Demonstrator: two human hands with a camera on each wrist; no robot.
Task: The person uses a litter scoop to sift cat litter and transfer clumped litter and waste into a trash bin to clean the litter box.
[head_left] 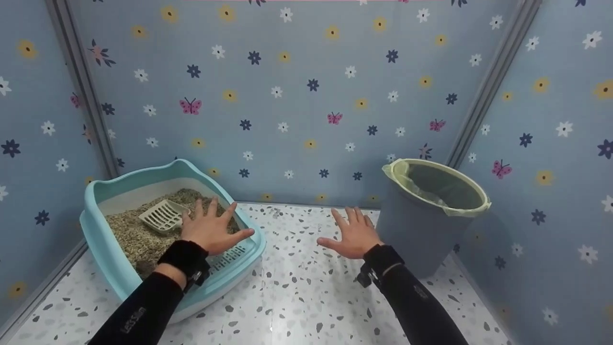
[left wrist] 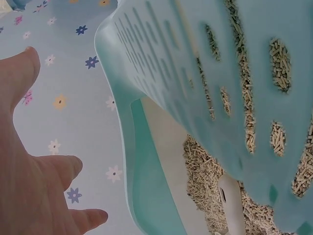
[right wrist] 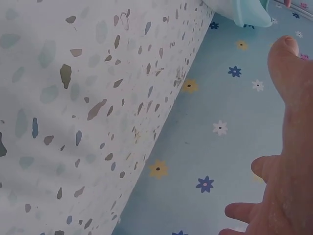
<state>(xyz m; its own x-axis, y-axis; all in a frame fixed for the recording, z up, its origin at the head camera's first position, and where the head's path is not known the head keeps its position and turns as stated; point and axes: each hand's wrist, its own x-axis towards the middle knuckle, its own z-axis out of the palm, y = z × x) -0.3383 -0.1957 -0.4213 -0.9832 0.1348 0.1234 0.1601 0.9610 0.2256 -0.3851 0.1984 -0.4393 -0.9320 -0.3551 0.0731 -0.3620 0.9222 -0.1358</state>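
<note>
Lettering runs along our left sleeve (head_left: 139, 316) in pale print, seemingly "Let's Slim", though it is small and hard to read. Our left hand (head_left: 209, 229) hovers with fingers spread over the near right part of the litter box (head_left: 103, 261), holding nothing; the left wrist view shows the box's slotted lip (left wrist: 195, 88) from close by, pellets lying in its slots. Inside the box a pale scoop (head_left: 163, 215) lies on the litter (head_left: 129, 235), just left of that hand, its long axis running from lower left to upper right, with the handle end toward our fingers. Our right hand (head_left: 354, 234) is spread too, above the speckled floor (head_left: 297, 292), gripping nothing. Beside it on the right stands a grey bin (head_left: 426, 215) lined with a yellowish bag. Flowered blue walls (head_left: 297, 96) close in the space on three sides.
</note>
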